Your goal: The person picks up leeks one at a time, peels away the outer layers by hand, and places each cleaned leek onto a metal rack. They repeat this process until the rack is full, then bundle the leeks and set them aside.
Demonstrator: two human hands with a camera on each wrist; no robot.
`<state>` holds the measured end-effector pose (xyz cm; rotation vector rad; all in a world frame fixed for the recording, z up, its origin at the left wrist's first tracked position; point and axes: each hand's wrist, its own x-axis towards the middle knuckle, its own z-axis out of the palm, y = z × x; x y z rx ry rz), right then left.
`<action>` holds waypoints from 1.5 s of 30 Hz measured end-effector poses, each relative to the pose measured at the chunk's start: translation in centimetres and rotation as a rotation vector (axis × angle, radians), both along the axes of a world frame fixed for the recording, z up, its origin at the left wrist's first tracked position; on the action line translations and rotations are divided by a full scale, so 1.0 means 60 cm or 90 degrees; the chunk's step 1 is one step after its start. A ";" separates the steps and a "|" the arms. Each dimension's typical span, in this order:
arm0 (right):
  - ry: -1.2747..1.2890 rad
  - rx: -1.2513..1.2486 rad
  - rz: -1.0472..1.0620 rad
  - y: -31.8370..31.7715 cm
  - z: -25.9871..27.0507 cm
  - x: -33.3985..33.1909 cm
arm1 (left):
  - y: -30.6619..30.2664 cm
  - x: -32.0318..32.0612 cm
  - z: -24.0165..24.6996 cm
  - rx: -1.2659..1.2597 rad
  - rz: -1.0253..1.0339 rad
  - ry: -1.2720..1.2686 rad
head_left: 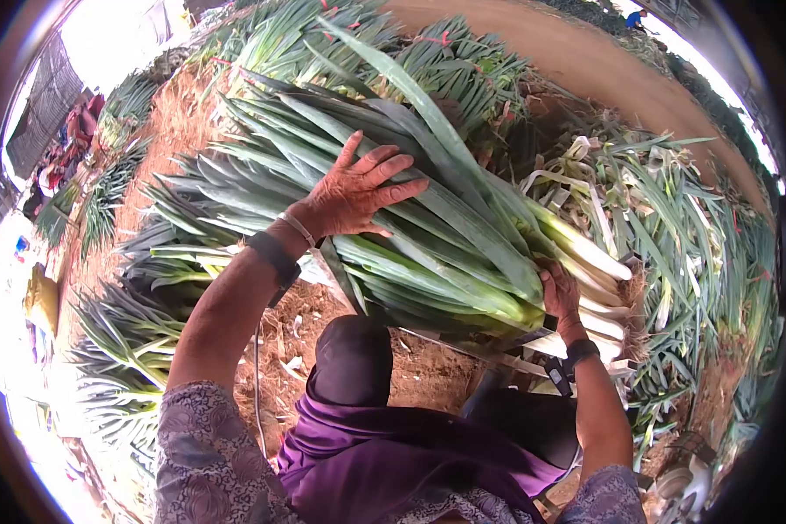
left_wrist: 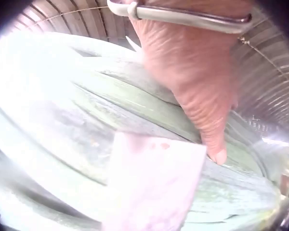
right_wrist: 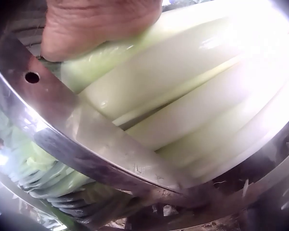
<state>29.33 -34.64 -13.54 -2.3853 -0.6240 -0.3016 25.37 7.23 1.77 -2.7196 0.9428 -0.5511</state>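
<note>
A large bundle of leeks (head_left: 445, 218) lies across in front of me, green leaves to the left and white stalks (head_left: 598, 327) with roots to the right. My left hand (head_left: 358, 188) rests on top of the leaves with its fingers spread. In the left wrist view its thumb reaches down the broad leaves, beside a pale flat piece (left_wrist: 154, 183). My right hand (head_left: 561, 293) holds the leeks where green turns to white; its fingertips are partly hidden. The right wrist view shows that hand (right_wrist: 98, 26) against the stalks, above a shiny metal strip (right_wrist: 86, 139).
More leeks (head_left: 131, 341) lie in heaps at the left. Red-tied bundles (head_left: 463, 70) stand behind, and loose trimmed leaves (head_left: 655, 201) pile up at the right. Purple cloth (head_left: 393, 463) covers my lap. A person in blue (head_left: 636, 19) is far off.
</note>
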 end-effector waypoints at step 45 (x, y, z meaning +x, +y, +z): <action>-0.001 -0.018 -0.053 -0.003 -0.016 0.000 | 0.010 0.042 0.038 -0.105 -0.042 0.194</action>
